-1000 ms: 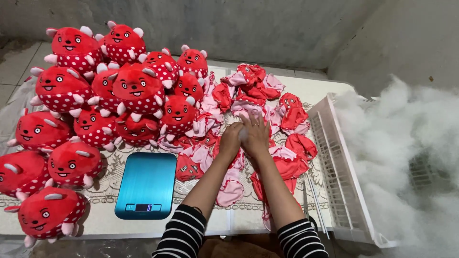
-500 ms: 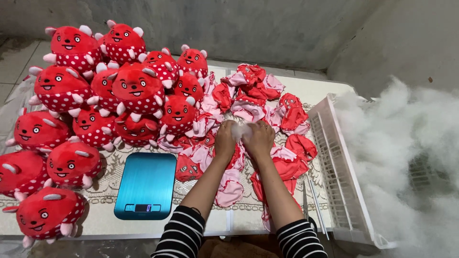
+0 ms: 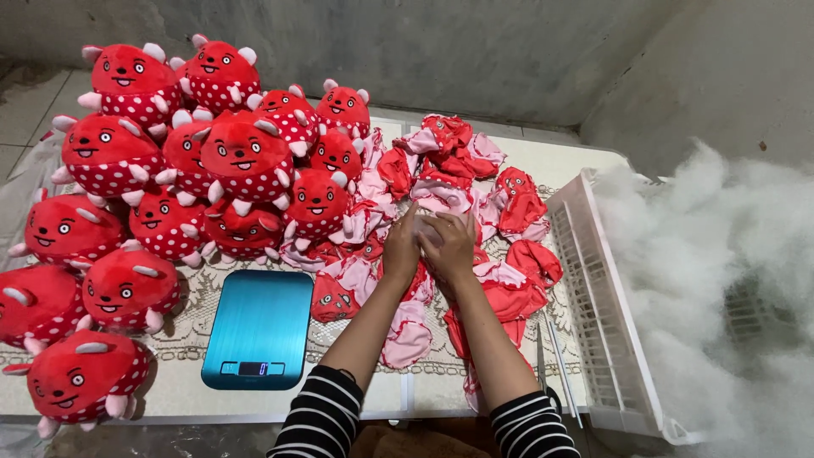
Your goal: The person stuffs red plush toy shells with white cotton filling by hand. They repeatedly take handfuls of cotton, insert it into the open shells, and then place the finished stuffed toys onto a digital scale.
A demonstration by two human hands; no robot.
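A wad of stuffing is pressed between the left hand and right hand, both grips closed, over empty skins right of the scale.

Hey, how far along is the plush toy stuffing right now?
Done: a pile of stuffed red plush toys. In hand: left hand and right hand press together over the heap of unstuffed red and pink skins. Left: those skins, with white stuffing waiting.
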